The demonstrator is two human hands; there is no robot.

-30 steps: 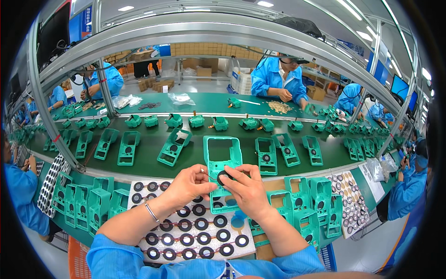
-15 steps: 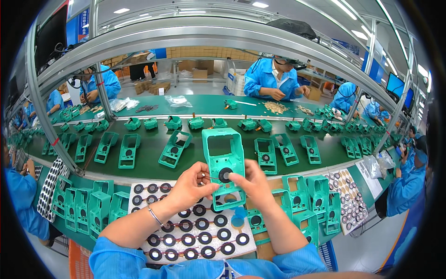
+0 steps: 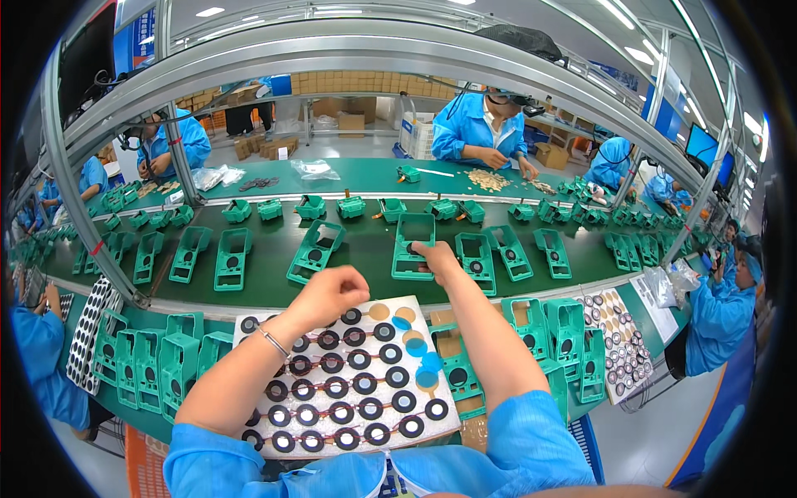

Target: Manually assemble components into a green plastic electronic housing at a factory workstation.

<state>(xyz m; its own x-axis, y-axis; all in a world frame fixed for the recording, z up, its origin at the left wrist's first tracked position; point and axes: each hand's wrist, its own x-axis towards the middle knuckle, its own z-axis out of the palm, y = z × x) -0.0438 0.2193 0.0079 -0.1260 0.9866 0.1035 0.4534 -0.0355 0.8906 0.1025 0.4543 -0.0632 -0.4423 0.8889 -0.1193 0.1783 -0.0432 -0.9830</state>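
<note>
My right hand (image 3: 435, 260) grips the lower right side of a green plastic housing (image 3: 403, 265) with a rectangular window and a round black speaker in it. The housing is over the dark green belt (image 3: 357, 249), among other housings; whether it touches the belt I cannot tell. Nearer me and to the left, my left hand (image 3: 334, 294) is closed with fingers curled, and nothing shows in it. Below it lies a white foam tray (image 3: 449, 425) with rows of black-rimmed round speakers (image 3: 359, 359) joined to thin reddish wires. Blue and tan discs show on the tray's right side.
Green housings (image 3: 179, 365) stand left of the tray, and more (image 3: 566, 332) stand to the right. A board of small round parts (image 3: 618, 344) lies farther right. A metal frame rail (image 3: 332, 54) crosses above the belt. Across it, a person in blue (image 3: 481, 133) works at a bench.
The green housing has gone away from me to the belt in my right hand. My left hand has let go of it and moved slightly left, over the tray.
</note>
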